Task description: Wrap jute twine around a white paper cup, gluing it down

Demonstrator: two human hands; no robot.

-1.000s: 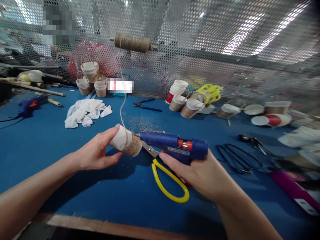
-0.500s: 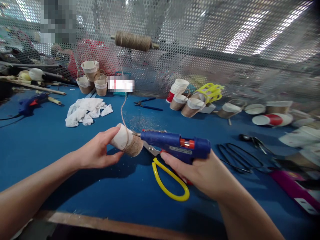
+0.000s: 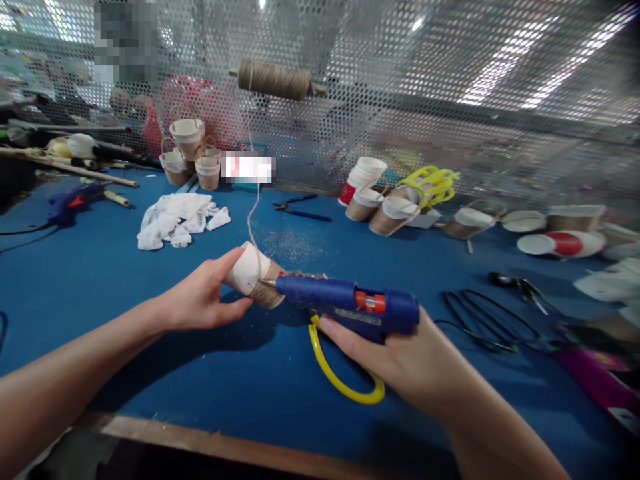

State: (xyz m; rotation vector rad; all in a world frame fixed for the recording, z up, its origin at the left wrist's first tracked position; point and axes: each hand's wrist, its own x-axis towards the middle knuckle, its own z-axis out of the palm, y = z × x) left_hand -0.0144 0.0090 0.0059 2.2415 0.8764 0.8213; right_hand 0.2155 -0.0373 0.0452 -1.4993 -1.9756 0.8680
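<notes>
My left hand (image 3: 207,293) grips the rim end of a white paper cup (image 3: 246,269), tilted on its side above the table. Brown twine (image 3: 267,291) is wound round the cup's base end, and a loose strand (image 3: 253,220) runs up from it to a twine spool (image 3: 274,79) at the mesh. In my right hand (image 3: 385,350) is a blue glue gun (image 3: 320,293), its metal nozzle at the twine's edge on the cup. Beneath the gun lie scissors with yellow handles (image 3: 325,363); their blades are mostly hidden.
Pliers (image 3: 305,210) and a crumpled white cloth (image 3: 175,217) lie farther back. Twine-wrapped cups (image 3: 187,140) are stacked at back left, more cups (image 3: 393,215) at back right. A second glue gun (image 3: 73,203) rests left; a black cable (image 3: 485,320) lies right.
The glue gun's nozzle has come down and slightly left along the cup, to the twine's edge. The gun now covers the scissor blades. The whole view has shifted slightly.
</notes>
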